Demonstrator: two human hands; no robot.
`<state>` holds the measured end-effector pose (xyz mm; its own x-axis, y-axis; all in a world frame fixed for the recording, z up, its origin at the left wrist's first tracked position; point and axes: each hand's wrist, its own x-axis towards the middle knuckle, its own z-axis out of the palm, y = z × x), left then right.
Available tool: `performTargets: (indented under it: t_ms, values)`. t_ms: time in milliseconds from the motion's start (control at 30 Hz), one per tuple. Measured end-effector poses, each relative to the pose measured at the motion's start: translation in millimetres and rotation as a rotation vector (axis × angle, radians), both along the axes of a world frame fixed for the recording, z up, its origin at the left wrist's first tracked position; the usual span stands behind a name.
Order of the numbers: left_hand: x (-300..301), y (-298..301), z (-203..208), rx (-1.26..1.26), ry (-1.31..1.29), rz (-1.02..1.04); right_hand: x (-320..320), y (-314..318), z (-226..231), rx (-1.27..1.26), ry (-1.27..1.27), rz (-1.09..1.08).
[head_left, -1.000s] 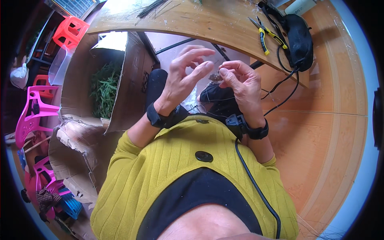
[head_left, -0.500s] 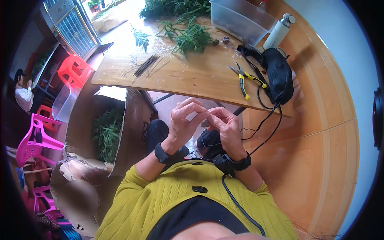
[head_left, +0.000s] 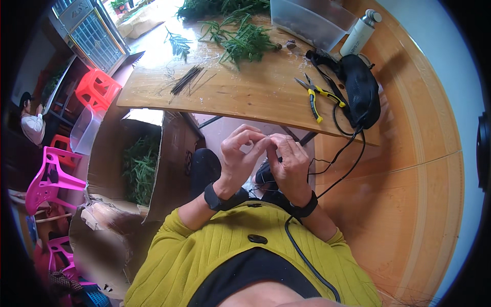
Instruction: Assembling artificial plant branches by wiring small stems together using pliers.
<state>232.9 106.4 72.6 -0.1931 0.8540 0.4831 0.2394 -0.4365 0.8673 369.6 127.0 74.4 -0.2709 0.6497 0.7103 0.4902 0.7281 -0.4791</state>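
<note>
My left hand [head_left: 241, 153] and my right hand [head_left: 290, 162] meet over my lap, just off the table's near edge. Their thumbs and index fingers are pinched together and the fingertips touch. Whatever lies between them is too small or hidden to make out. Ahead on the wooden table [head_left: 245, 100] is a pair of pliers [head_left: 317, 95] with yellow-and-black handles, its jaws apart. A bundle of thin dark wires [head_left: 186, 80] lies to the left. Behind it are green artificial pine sprigs [head_left: 246, 43] and a small pine cone [head_left: 291, 44].
A cardboard box [head_left: 176, 148] holding greenery stands left of my knees. At the table's right are a clear plastic bin [head_left: 308, 23], a white bottle [head_left: 360, 33] and a black pouch [head_left: 362, 92] with cables running to me. Pink and red stools [head_left: 56, 176] and a seated person [head_left: 33, 123] are far left.
My right hand has turned so its back faces up more, fingers curling over the pinch. The hands stay together at nearly the same spot. The view has shifted slightly.
</note>
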Motion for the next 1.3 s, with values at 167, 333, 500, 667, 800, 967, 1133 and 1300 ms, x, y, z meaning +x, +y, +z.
performTargets:
  t_ms: [167, 333, 500, 667, 800, 967, 1133, 1300]
  values:
    - [-1.7, -2.1, 10.6, 0.230, 0.244, 0.056, 3.1, -5.5, 0.9, -0.055, 0.010, 0.016]
    - [-14.7, 0.4, 13.9, 0.167, 0.126, -0.099, 3.9, -15.2, 20.6, -0.458, 0.239, 0.215]
    - [-29.8, 13.7, 12.4, 0.111, 0.233, -0.217, 3.2, -11.4, 18.8, -0.692, 0.348, 0.232]
    - [-53.1, 57.9, 45.4, 0.053, 0.443, -0.161, 9.7, 7.5, 12.4, -0.584, 0.434, 0.214]
    - [-74.0, 141.1, 69.8, 0.153, 0.716, -0.031, 26.5, 9.5, 8.1, -0.570, 0.425, 0.195]
    - [-82.2, 231.4, 20.6, 0.130, 1.351, 0.115, 38.7, 10.9, 7.4, -0.540, 0.348, 0.162]
    - [-73.2, 254.1, 48.4, 0.026, 1.450, 0.173, 58.6, 10.4, 3.4, -0.514, 0.356, 0.114]
    - [-115.5, 274.4, 106.8, 0.329, 0.719, 0.288, 68.7, 6.0, -6.9, -0.547, 0.366, 0.125]
